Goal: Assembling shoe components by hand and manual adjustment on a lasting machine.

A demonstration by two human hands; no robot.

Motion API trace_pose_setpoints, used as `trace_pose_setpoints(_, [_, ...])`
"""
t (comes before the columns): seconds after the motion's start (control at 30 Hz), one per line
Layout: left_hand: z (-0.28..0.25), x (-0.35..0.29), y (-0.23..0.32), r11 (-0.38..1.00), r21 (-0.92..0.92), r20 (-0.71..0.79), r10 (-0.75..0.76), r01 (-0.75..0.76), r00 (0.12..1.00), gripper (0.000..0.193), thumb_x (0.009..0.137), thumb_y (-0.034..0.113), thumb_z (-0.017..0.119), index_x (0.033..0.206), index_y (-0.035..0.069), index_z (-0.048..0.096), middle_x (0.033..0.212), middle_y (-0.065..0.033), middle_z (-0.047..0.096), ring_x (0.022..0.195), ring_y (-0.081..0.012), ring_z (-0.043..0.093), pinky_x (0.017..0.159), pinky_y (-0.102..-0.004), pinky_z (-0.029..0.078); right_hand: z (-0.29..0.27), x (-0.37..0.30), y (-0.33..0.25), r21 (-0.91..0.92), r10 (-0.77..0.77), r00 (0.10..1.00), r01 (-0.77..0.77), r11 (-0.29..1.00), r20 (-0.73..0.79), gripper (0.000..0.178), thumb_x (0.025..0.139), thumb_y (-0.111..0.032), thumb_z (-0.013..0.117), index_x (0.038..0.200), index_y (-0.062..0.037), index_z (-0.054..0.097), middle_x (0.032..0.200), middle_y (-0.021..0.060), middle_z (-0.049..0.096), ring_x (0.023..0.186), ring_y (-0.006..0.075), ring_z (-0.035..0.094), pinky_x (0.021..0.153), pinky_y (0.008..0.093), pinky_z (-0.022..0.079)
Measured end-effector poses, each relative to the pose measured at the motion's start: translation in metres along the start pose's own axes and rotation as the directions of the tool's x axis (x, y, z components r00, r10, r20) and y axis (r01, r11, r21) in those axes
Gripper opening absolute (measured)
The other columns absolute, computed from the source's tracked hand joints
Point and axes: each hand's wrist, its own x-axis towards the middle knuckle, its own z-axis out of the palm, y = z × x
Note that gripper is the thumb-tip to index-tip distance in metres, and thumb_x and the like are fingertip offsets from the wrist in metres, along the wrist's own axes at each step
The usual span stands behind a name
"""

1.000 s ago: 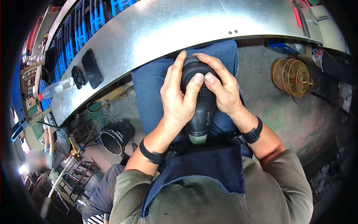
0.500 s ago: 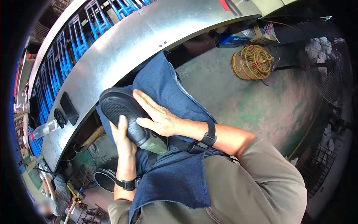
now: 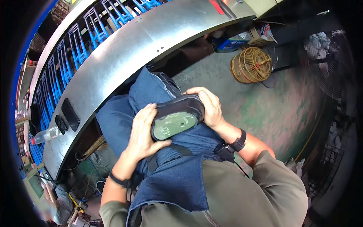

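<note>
Over my lap I hold a black moulded shoe (image 3: 198,104) between both hands. A green shoe last (image 3: 176,125) with pale markings and a small dark hole fills its opening, which faces up at me. My left hand (image 3: 141,132) grips the left end, with its fingers along the side and its thumb stretched below the rim. At the other end my right hand (image 3: 211,108) curls its fingers over the far edge. The sole is turned away and hidden. Beneath the shoe, a blue denim apron (image 3: 151,89) covers my legs.
A curved-looking metal bench (image 3: 109,64) runs ahead, bearing a black phone (image 3: 70,114) and a plastic bottle (image 3: 47,135). Blue racks (image 3: 77,45) line up behind it. On the floor to the right stands a round yellow cage (image 3: 251,65); a fan (image 3: 329,79) is beyond.
The shoe has turned over from sole-up to opening-up and now lies crosswise, farther right. My hands have moved apart to its two ends.
</note>
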Motion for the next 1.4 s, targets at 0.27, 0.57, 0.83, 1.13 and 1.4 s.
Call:
trace_pose_setpoints(0.27, [-0.038,0.069,-0.023,0.935,-0.162,0.137,-0.296,0.317,0.945,0.085,0.062,0.038,0.089,0.129,-0.002,0.054,0.124,-0.0205,0.063,0.115,-0.0330,0.063,0.102,-0.0433,0.047,0.007,0.076,-0.004,0.245,0.311,0.950,-0.301,0.922,0.000,0.044,0.108,-0.030,0.038,0.111,0.0029,0.067,0.103,0.0099,0.071,0.096,0.0163,0.065,0.089,0.0305,0.051])
trace_pose_setpoints(0.57, [-0.190,0.087,-0.217,0.350,-0.833,-0.143,-0.885,0.428,0.444,0.074,0.082,0.043,0.080,0.130,-0.006,0.053,0.113,-0.0134,0.065,0.104,-0.0213,0.062,0.092,-0.0382,0.050,0.010,0.397,-0.015,-0.311,0.131,0.960,-0.049,0.949,0.247,0.046,0.103,-0.032,0.057,0.138,-0.0027,0.054,0.127,0.0100,0.062,0.110,0.0214,0.065,0.088,0.0360,0.053])
trace_pose_setpoints(0.83, [-0.263,-0.005,-0.467,0.563,0.103,-0.744,-0.503,0.820,0.439,0.074,0.086,0.034,0.077,0.141,-0.002,0.043,0.122,-0.0226,0.064,0.114,-0.0388,0.062,0.098,-0.0440,0.050,-0.014,0.658,0.069,-0.922,-0.407,0.913,0.140,0.360,-0.020,0.076,0.086,-0.044,0.071,0.143,-0.0003,0.047,0.144,0.0292,0.049,0.134,0.0441,0.046,0.113,0.0473,0.038])
trace_pose_setpoints(1.13, [-0.268,0.058,-0.346,0.554,0.415,-0.480,-0.540,0.722,0.691,0.073,0.079,0.017,0.079,0.141,-0.002,0.044,0.153,-0.0287,0.033,0.139,-0.0448,0.040,0.113,-0.0449,0.039,0.008,0.674,0.082,-0.945,-0.343,0.898,-0.186,0.269,-0.275,0.080,0.078,-0.053,0.075,0.139,-0.0062,0.052,0.134,0.0212,0.058,0.125,0.0407,0.055,0.101,0.0517,0.048])
trace_pose_setpoints(1.4, [-0.332,0.266,-0.072,0.646,0.638,-0.124,0.623,-0.419,0.772,0.042,0.080,-0.001,0.063,0.122,-0.001,0.062,0.130,-0.0247,0.058,0.121,-0.0426,0.058,0.103,-0.0490,0.047,-0.060,0.364,0.005,0.308,0.370,0.928,-0.368,0.877,0.056,0.050,0.091,-0.041,0.064,0.119,0.0005,0.059,0.097,0.0136,0.066,0.069,0.0241,0.069,0.051,0.0340,0.054])
